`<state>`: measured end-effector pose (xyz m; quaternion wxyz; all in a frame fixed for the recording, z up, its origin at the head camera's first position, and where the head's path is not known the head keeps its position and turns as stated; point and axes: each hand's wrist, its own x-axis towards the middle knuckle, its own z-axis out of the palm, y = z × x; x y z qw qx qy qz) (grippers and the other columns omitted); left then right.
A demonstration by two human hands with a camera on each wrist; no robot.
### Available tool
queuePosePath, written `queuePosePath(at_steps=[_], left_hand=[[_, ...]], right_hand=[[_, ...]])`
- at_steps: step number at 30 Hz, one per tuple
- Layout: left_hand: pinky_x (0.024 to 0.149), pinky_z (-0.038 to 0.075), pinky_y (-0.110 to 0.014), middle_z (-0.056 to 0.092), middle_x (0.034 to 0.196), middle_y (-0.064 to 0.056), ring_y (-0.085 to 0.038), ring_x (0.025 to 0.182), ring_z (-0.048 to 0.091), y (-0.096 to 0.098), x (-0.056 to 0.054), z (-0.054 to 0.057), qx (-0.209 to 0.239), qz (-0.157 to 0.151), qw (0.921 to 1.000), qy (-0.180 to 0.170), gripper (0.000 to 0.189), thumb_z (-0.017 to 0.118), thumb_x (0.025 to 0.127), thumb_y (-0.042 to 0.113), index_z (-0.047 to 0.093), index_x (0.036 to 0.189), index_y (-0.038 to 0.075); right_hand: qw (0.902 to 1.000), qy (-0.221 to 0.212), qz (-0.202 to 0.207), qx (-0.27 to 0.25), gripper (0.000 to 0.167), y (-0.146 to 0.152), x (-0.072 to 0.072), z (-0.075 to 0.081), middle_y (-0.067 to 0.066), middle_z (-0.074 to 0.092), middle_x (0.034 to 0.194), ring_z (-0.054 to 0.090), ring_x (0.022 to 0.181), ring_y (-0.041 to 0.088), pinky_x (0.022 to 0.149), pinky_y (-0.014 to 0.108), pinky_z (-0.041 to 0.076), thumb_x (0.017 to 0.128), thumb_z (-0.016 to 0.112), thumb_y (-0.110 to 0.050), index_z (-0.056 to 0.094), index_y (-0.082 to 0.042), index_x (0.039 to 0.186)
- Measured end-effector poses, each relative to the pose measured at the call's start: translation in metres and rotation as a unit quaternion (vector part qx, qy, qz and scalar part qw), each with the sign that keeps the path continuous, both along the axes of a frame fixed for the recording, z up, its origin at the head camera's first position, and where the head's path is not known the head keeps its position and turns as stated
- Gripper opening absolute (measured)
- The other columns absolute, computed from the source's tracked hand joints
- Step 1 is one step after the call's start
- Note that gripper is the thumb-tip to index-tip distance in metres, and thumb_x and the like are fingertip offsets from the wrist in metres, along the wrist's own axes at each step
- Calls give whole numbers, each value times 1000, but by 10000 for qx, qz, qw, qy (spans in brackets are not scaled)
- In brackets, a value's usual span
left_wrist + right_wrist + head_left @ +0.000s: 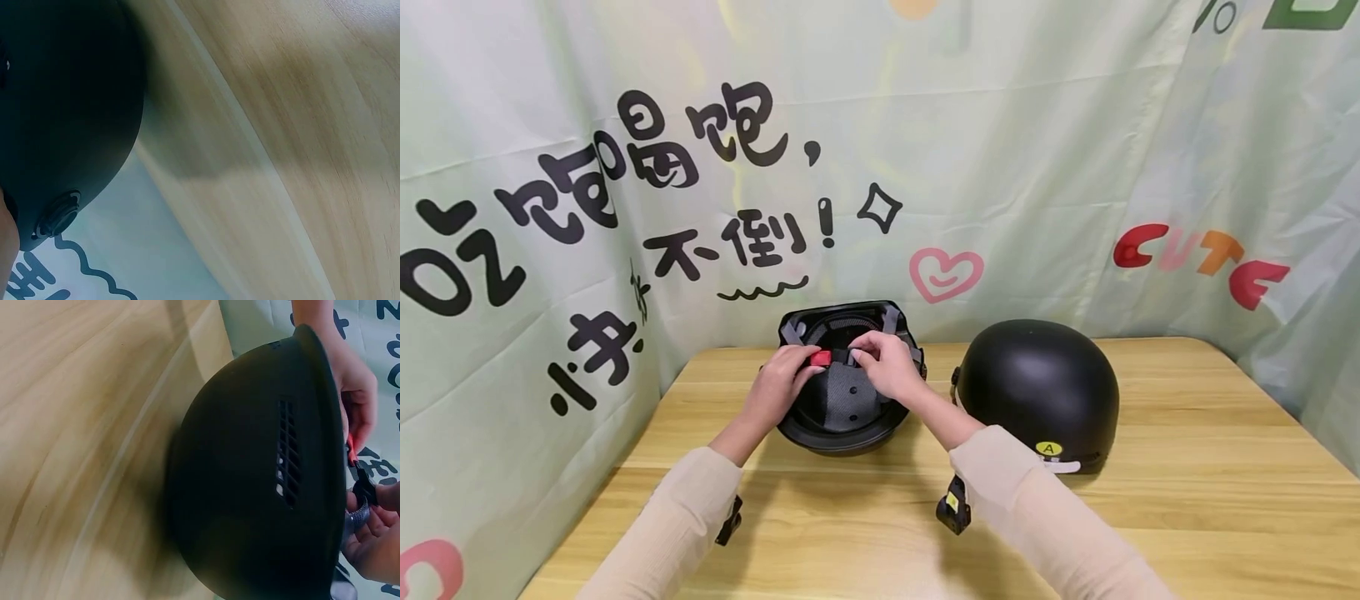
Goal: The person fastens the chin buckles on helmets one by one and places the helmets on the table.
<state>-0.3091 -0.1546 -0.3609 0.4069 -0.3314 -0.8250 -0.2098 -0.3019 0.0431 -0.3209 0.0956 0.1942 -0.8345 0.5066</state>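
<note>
A black helmet (838, 437) lies upside down on the table, its grey-padded inside facing up. Over its opening my left hand (775, 386) pinches a red buckle piece (821, 358) between thumb and fingers. My right hand (889, 367) grips a black buckle piece (364, 489) on a grey strap (360, 515). The two pieces are close together, end toward end; whether they are joined I cannot tell. In the right wrist view the helmet's outer shell (250, 469) hides part of both hands. The left wrist view has mostly shell (69, 94), with the buckle out of sight.
A second black helmet (1037, 392) with a yellow "A" sticker stands dome up to the right, near my right forearm. The wooden table (1210, 483) ends at a printed curtain (1037, 167) behind and at the sides.
</note>
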Motion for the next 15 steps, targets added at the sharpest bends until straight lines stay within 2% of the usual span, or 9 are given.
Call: queuePosePath(at_steps=[8,15], left_hand=[[81,52,-41,68,94,-16,-30,90,62,2,0,3,-80,-49,9999,-91,27,73,74,4,66,100,-4],[81,52,-42,68,93,-15,-31,89,63,3,-1,6,-137,-142,9997,-159,26,73,74,5,67,98,-3]], right_hand=[[9995,-182,-50,235,12,-3,-11,-6,11,67,83,59,71,16,60,19,44,90,58,-6,68,-2,95],[9980,-621,-66,-23,15,-1,-14,-8,12,64,84,65,71,22,64,25,53,92,55,-6,67,-2,99]])
